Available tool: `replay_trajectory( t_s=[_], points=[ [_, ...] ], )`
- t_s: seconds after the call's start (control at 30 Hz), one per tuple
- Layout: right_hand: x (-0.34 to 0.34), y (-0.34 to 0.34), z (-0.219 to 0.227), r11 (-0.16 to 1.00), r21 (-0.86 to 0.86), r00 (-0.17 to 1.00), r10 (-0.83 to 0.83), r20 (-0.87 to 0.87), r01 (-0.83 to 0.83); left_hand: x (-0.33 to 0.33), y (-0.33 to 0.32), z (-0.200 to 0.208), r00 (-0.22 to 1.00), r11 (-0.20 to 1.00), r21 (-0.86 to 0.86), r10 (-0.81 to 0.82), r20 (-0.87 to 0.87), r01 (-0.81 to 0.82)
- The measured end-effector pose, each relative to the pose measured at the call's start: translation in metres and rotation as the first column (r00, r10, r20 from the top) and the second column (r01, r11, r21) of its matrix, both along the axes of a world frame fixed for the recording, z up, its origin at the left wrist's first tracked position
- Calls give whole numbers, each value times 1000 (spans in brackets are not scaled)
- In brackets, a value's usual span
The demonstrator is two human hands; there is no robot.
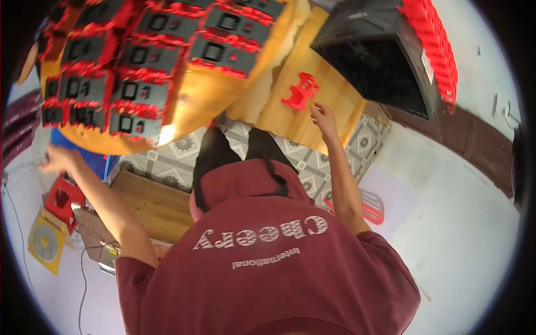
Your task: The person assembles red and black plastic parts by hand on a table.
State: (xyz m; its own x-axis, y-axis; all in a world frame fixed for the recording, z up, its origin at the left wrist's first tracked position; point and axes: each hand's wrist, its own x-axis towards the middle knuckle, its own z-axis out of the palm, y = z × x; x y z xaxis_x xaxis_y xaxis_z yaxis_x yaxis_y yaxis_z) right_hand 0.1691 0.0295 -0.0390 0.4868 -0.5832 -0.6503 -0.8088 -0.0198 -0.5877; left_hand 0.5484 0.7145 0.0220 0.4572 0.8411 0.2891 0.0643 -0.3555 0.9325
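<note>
My left hand (pixel 58 159) is off the near-left edge of the round wooden table (pixel 192 109), its fingers bent and apart, with nothing visible in them. Rows of grey panels with red plastic frames (pixel 137 124) cover much of that tabletop. Each has a black square outline and a small red part on it. Over the wooden bench (pixel 335 100) on the right hovers my right hand (pixel 324 120), fingers loosely curled and apart, holding nothing I can see. Just beyond its fingertips lies a single red plastic frame piece (pixel 301 92), apart from the hand.
A black boxy monitor (pixel 385 61) stands at the right end of the bench, with stacked red plastic pieces (pixel 435 44) beside it. A red stool (pixel 64 201) and a yellow sleeve with a disc (pixel 46 244) are at lower left. Patterned tiles (pixel 181 146) show between the furniture.
</note>
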Motion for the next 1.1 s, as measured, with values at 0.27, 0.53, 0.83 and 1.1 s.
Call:
replay_trajectory(
  t_s=[0.27,0.53,0.83,1.1],
  points=[
    [31,-25,-152,943,-194,951,-228,210,269,-221,-353,74,412,417,1,-898,-156,909],
    [-23,-73,-78,697,714,882,-370,290,57,-270,-553,-73,-297,-38,-959,-954,-49,280],
    [66,-246,-21,913,-363,900,307,309,-186,-321,-621,-57,77,-302,-946,-947,312,121],
    [153,-316,-88,39,-937,679,700,-222,-347,-338,-611,-24,240,-338,-933,-902,359,125]
  ],
)
